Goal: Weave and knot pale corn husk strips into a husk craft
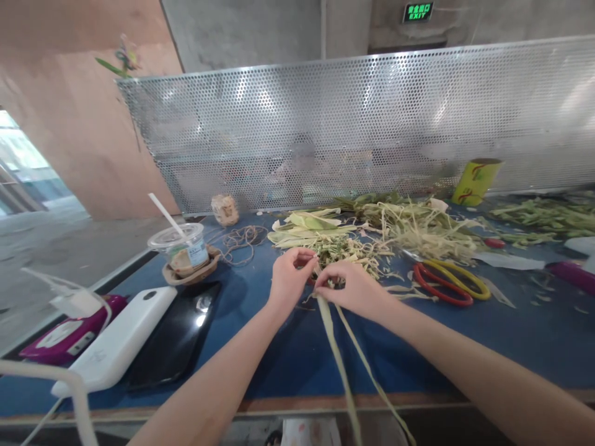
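Note:
My left hand (290,275) and my right hand (346,286) are close together over the front middle of the blue table. Thumb and fingers of each are pinched on pale green husk strips (329,328). Two long strips hang from between my hands, down past the table's front edge. Just behind my fingers lies a heap of shredded husk (356,251), with broader husk leaves (311,228) behind it. The exact spot where the strips meet is partly hidden by my fingers.
Scissors with red and yellow handles (450,282) lie right of my right hand. At left are a lidded cup with a straw (179,251), twine (244,241), a black phone (179,334), a white power bank (121,337) and a purple socket (69,337). A yellow-green tube (476,181) stands at back right.

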The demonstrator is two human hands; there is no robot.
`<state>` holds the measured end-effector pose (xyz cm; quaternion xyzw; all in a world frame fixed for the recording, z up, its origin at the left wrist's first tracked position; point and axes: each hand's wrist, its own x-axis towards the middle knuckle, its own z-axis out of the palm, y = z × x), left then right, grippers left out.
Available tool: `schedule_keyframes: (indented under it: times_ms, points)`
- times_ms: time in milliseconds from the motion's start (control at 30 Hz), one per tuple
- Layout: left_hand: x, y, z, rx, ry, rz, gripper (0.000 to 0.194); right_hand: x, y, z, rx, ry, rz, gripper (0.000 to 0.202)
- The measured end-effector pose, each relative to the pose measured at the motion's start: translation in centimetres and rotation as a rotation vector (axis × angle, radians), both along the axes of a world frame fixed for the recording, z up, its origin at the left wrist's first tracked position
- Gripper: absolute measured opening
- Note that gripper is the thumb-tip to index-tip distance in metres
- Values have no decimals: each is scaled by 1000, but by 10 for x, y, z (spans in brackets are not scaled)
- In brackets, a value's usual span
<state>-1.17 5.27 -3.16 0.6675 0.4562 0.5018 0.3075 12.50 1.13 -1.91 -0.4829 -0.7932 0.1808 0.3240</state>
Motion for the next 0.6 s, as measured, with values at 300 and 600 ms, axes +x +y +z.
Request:
schedule_keyframes:
  times_ms: [300,600]
  points:
    - [1,-4,4,-78,-53,-24,20,19,17,5,-498,830,95,20]
    - [4,-10,4,-129,-104,-137,15,27,16,15,-753,1028,56,6]
